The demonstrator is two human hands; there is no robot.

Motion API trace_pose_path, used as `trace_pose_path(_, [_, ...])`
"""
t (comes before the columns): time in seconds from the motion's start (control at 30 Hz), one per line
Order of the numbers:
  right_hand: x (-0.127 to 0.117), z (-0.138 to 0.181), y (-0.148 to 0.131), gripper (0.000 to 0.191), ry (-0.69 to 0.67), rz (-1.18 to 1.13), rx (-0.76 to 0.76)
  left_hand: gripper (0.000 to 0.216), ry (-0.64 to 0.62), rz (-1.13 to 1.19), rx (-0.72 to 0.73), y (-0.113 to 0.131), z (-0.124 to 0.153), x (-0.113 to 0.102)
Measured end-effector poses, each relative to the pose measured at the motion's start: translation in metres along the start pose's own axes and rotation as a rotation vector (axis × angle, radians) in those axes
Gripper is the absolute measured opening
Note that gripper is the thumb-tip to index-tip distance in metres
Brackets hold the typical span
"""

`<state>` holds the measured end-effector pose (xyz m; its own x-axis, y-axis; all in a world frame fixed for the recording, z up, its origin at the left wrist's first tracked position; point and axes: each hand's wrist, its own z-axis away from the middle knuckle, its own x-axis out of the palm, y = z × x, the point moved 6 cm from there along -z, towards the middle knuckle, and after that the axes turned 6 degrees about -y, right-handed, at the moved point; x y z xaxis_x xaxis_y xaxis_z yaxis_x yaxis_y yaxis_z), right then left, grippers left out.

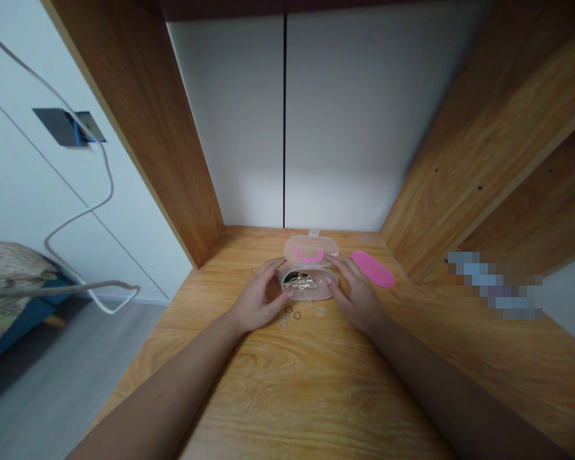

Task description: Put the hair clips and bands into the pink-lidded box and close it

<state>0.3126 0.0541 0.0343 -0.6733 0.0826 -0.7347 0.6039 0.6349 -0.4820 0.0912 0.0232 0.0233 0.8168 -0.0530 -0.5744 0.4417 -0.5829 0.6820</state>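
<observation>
A small clear plastic box stands on the wooden desk with its lid tipped back. The lid carries a pink handle. Inside the box is a tangle of small light-coloured metal pieces with something dark beside them; their kind is too small to tell. My left hand grips the box's left side, thumb at the front and fingers behind. My right hand holds the right side in the same way, fingers touching the lid's edge. Several tiny bands or rings, dark and clear, lie just in front of the box.
A flat pink oval piece lies right of the box. Wooden panels and a white back wall enclose the desk. A white cable hangs at left, near a bed corner. A blurred patch covers something at right.
</observation>
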Motion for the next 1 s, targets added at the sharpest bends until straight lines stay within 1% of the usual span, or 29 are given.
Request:
trace_pose_path(0.07, [-0.003,0.001,-0.001,0.043,0.042,0.000,-0.020,0.065,-0.027,-0.012,0.033,0.000,0.000,0.001])
trace_pose_path(0.23, [-0.013,0.006,-0.005,0.029,0.198,-0.030,-0.117,0.071,-0.045,-0.014,0.083,0.000,-0.001,0.004])
trace_pose_path(0.37, [-0.018,0.009,-0.010,0.022,0.266,-0.049,-0.167,0.069,-0.101,-0.045,0.145,0.007,-0.002,0.007])
trace_pose_path(0.5, [-0.020,0.010,-0.014,0.022,0.284,-0.066,-0.205,0.064,-0.138,-0.061,0.186,0.014,-0.003,0.007])
trace_pose_path(0.83, [-0.020,0.009,-0.014,0.017,0.281,-0.108,-0.232,0.057,-0.116,-0.060,0.214,0.015,-0.003,0.009])
trace_pose_path(1.0, [-0.020,0.011,-0.016,0.018,0.304,-0.100,-0.265,0.054,-0.103,-0.065,0.231,0.016,-0.002,0.008])
